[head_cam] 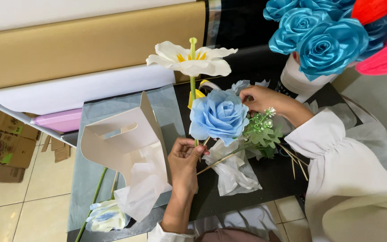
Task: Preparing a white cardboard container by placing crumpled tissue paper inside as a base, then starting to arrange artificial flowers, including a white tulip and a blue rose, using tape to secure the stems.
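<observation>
- Head view, only cam there is, looking down at a dark worktop (274,179).
- Left hand (185,161) is pinched shut on a bunch of stems, thumb and fingers closed just under the light blue rose (219,115). White lily (192,59) stands tall on its green stem behind the rose, so both flowers look gathered in the same grip, tho I can't see exactly where the lily stem goes into the fingers.
- Right hand (261,97) sits at the rose's upper right edge, fingertips together on a petal or a bit of filler. Can't tell which, too small.
- Green leafy sprig (261,133) w/ a tiny white bloom lies just right of the rose, thin wooden sticks fanning out below it toward the sleeve.
- Crumpled white tissue (234,172) under the bundle, not wrapped round anything yet imo.
- White paper bag (128,143) w/ cut-out handle stands to the left on grey-blue paper, more tissue spilling from its mouth; no flowers in it.
- One more pale rose (106,217) lies near the bag's bottom on a long green stem, untouched.
- So as I read it: core of the bunch is assembled, greenery half in, wrapping + bagging not started.
- Blue satin roses (319,40) in a white pot top right, paper rolls (90,45) along the back, not involved.
</observation>
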